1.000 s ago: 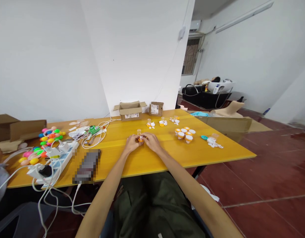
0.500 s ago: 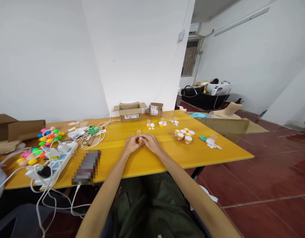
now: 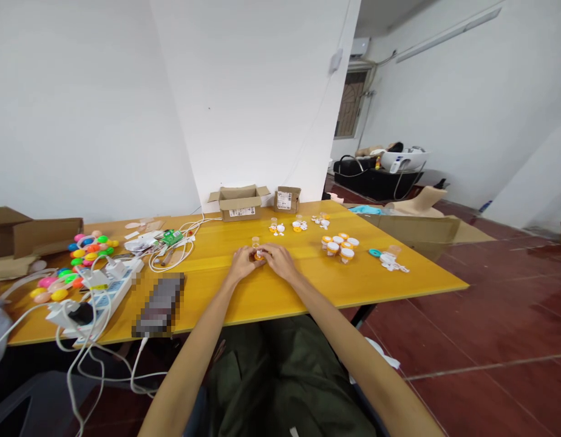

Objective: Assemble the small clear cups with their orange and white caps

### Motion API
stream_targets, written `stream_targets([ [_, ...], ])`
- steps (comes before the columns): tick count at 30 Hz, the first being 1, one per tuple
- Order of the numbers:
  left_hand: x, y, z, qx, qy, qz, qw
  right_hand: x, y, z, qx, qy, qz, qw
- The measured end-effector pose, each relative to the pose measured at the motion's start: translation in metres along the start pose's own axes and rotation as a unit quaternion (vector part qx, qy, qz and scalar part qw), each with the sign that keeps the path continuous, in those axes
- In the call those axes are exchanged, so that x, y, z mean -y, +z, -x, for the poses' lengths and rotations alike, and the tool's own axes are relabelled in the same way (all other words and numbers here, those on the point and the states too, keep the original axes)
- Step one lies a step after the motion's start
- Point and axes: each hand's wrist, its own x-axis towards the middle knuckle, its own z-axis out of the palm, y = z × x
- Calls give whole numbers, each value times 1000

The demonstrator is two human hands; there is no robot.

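Observation:
Between my two hands, just above the table, is a small orange and white plastic part, mostly covered by fingers. My left hand is closed on its left side, and my right hand is closed on its right side. Just beyond the fingertips stands a small clear plastic cup. To the right is a cluster of several small cups with white and orange lids. Farther back lie loose white and orange parts with clear cups among them.
At the right are a teal ring and white plastic pieces. Two cardboard boxes stand against the wall. On the left are a phone, a power strip with trailing cables, and colourful plastic balls.
Both hands stay in nearly the same place around the small orange and white part. The camera view has shifted slightly; the objects on the table have not visibly moved.

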Motion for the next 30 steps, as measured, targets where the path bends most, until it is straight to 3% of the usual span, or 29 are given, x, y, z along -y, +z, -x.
stream_targets([
  [30, 11, 4, -3, 14, 24, -18, 999, -3, 3, 0, -12, -2, 39, 999],
])
